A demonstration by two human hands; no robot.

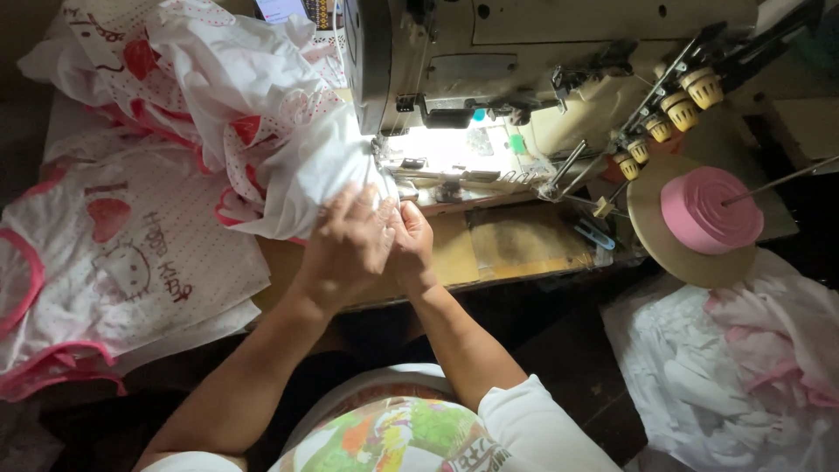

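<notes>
My left hand (345, 249) and my right hand (411, 240) are pressed together on a white garment piece (301, 179), pinching its edge just in front of the needle area (384, 157) of a grey industrial sewing machine (489, 52). The white cloth with red dots and hearts bunches up to the left of the machine and drapes back over the table. Both hands grip the fabric with fingers closed; the fingertips are partly hidden in the folds.
A stack of pink-trimmed printed garments (105, 253) lies on the left. A roll of pink binding tape (708, 210) sits on a round disc at right, below several thread tension knobs (677, 100). More white and pink cloth (752, 367) is piled lower right.
</notes>
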